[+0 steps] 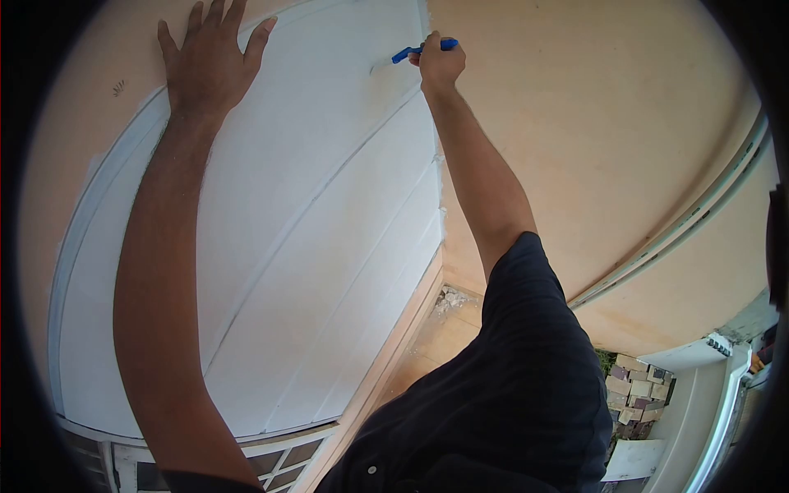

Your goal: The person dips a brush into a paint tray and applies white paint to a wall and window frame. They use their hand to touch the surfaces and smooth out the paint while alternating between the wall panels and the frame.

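Note:
My left hand (207, 70) is open, its fingers spread flat against the wall at the upper edge of the white panel (271, 189). In my right hand (442, 64) is a blue-handled painting tool (403, 55), with my fingers closed around the handle. Its pale head points left onto the white surface, and its exact shape is hard to make out there. Narrow grooves run diagonally across the panel. Along its right edge, white coating meets the peach wall (575, 107) in an uneven line.
A pale conduit (670, 234) curves along the right wall. White debris (452, 301) lies in the corner below. A white-framed grille (283, 460) sits under the panel. Paving stones (637, 394) and a white-framed opening (723, 419) show at lower right.

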Available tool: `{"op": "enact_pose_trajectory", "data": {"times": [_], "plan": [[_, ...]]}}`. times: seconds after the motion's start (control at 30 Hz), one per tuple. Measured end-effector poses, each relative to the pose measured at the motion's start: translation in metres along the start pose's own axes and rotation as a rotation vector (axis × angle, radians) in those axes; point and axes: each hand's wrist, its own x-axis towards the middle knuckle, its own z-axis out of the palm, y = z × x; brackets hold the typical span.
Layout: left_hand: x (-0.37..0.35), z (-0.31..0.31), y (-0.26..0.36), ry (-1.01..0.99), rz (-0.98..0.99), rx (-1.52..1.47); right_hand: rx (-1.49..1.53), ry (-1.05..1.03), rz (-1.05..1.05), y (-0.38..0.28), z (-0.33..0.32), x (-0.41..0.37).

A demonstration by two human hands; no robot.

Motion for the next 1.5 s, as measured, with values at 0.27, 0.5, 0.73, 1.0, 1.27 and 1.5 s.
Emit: {"op": "enact_pose_trajectory", "data": {"times": [0.27,0.5,0.73,1.0,1.27,1.5], "plan": [[0.014,0.032,-0.019,0.069,0.058,0.388,0.242,-0.021,-0.007,-0.045,0.067,0.073],[0.014,0.035,-0.023,0.083,0.047,0.381,0.474,0.036,0.057,-0.048,0.063,0.078],[0.002,-0.006,0.001,-0.01,-0.084,0.052,0.464,0.017,0.205,0.007,0.01,0.025],[0.001,-0.005,0.006,-0.025,-0.123,0.152,0.259,0.082,0.265,0.081,-0.067,-0.03],[0.003,0.0,-0.02,-0.118,-0.011,0.066,-0.036,0.094,0.184,0.098,-0.08,-0.049],[0.004,0.009,-0.024,-0.073,-0.048,0.483,0.007,-0.011,0.061,0.038,-0.025,-0.031]]}}
